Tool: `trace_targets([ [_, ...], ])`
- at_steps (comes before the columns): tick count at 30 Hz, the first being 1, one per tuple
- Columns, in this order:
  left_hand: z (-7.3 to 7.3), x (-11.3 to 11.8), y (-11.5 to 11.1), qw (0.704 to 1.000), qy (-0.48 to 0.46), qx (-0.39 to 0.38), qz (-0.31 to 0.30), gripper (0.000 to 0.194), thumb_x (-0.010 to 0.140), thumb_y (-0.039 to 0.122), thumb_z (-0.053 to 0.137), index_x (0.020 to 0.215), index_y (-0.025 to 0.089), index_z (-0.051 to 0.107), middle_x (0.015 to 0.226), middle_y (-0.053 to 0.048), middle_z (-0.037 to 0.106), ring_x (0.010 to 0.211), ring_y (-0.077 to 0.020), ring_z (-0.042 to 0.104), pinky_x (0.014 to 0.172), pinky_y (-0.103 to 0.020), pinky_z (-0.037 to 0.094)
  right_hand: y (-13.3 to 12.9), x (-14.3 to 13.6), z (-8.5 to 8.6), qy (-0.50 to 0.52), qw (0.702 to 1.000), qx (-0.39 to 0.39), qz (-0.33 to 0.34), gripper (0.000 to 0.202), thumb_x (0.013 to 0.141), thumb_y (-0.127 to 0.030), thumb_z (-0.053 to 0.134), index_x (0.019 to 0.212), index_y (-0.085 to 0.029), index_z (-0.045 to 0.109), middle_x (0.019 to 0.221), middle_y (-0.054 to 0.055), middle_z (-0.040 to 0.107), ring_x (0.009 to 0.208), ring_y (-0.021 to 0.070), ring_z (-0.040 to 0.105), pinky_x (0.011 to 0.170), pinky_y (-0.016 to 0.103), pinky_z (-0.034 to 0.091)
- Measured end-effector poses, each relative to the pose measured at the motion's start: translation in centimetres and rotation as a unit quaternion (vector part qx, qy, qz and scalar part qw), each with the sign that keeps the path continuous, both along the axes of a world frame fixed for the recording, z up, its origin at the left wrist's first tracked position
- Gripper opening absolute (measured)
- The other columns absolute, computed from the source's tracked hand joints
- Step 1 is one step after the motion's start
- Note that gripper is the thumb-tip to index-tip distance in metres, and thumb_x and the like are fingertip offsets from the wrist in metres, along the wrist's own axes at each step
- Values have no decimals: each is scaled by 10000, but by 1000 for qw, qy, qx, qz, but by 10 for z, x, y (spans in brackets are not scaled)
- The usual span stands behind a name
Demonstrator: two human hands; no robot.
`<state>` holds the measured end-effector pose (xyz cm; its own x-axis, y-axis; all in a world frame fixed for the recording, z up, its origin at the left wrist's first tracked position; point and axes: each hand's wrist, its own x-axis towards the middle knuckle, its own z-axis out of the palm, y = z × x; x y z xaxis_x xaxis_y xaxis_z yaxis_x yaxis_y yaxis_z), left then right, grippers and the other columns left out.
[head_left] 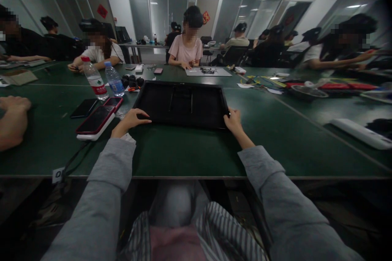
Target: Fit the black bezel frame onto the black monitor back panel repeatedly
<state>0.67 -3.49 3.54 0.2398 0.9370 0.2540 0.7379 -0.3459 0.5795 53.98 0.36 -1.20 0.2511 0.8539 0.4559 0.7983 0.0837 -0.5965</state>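
Note:
A black rectangular tray-like case [208, 106] lies on the green table [183, 151] in front of me, with a raised rim and two thin light strips near its middle. My left hand [133, 119] is at its near left corner, thumb and fingers apart, with the corner between or just beside them. At the right edge of the case, my right hand [234, 120] grips the rim, its fingers bent around the side and the thumb on top.
Left of the case are two bottles [114, 79], a dark phone [84, 108] and red-edged phones [96, 119] on a white block. A person's hand [14, 106] rests far left. Cables and a white power strip [361, 132] lie right; a person sits opposite.

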Motion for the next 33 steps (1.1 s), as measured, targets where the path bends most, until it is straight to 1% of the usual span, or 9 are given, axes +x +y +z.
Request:
trace_targets([
  [2, -2, 0, 3, 999, -12, 38, 34, 335, 821, 489, 849, 1019, 220, 828, 1187, -103, 782, 1181, -290, 692, 1134, -449, 484, 1, 1, 0, 7, 1000, -14, 1, 700, 831, -232, 514, 1501, -46, 597, 1213, 218, 615, 1195, 354, 609, 1154, 557, 473],
  [5, -8, -3, 9, 978, -28, 111, 172, 362, 880, 376, 797, 1188, 187, 787, 1359, -142, 718, 1334, -305, 620, 1215, -477, 410, 2, 0, -1, 13, 1000, -18, 3, 730, 841, -235, 487, 1534, -20, 564, 1290, 256, 648, 1273, 382, 602, 1170, 577, 464],
  [7, -14, -8, 14, 961, -51, 99, 251, 436, 911, 325, 751, 1307, 143, 737, 1397, -176, 694, 1327, -303, 631, 1181, -458, 448, 2, 0, -2, 14, 1000, -15, 10, 734, 850, -244, 482, 1548, -29, 553, 1342, 261, 655, 1326, 391, 585, 1174, 583, 465],
  [9, -19, -12, 17, 955, -74, 45, 285, 476, 943, 307, 702, 1370, 96, 699, 1370, -199, 713, 1243, -292, 688, 1105, -421, 511, 2, 0, -2, 10, 1000, -18, 15, 732, 859, -250, 478, 1554, -29, 548, 1379, 262, 655, 1357, 388, 578, 1184, 578, 460],
  [12, -25, -15, 19, 953, -66, -2, 294, 473, 964, 317, 675, 1368, 74, 708, 1327, -201, 748, 1199, -294, 719, 1072, -404, 529, 3, 1, -3, 3, 1000, -15, 20, 713, 878, -255, 459, 1547, -27, 554, 1417, 257, 653, 1374, 379, 580, 1195, 567, 456],
  [18, -25, -8, 18, 946, -9, 8, 323, 484, 1008, 348, 581, 1382, 68, 708, 1339, -219, 744, 1244, -335, 699, 1076, -426, 515, 6, -1, -2, 8, 1000, 11, 25, 655, 895, -263, 449, 1502, -63, 591, 1432, 249, 658, 1363, 381, 596, 1178, 598, 467],
  [24, -19, -4, 12, 946, -1, 18, 323, 467, 1007, 374, 543, 1366, 129, 714, 1328, -204, 752, 1220, -348, 707, 1061, -448, 523, 1, -2, 6, 16, 999, 26, 36, 624, 902, -287, 454, 1483, -118, 610, 1342, 211, 702, 1315, 367, 626, 1161, 592, 483],
  [29, -20, -6, 11, 947, 25, 14, 320, 468, 1005, 344, 546, 1362, 95, 717, 1346, -228, 738, 1261, -363, 689, 1089, -458, 509, -9, -5, 10, 5, 1000, -3, 18, 622, 905, -247, 429, 1469, -57, 611, 1383, 250, 676, 1331, 369, 619, 1169, 578, 475],
  [33, -21, -8, 12, 952, 4, -1, 305, 471, 1002, 349, 573, 1371, 89, 710, 1352, -209, 741, 1231, -322, 705, 1073, -405, 516, -12, -9, 8, -4, 1000, -20, 14, 633, 915, -228, 422, 1488, -20, 592, 1424, 263, 648, 1373, 351, 599, 1196, 533, 461],
])
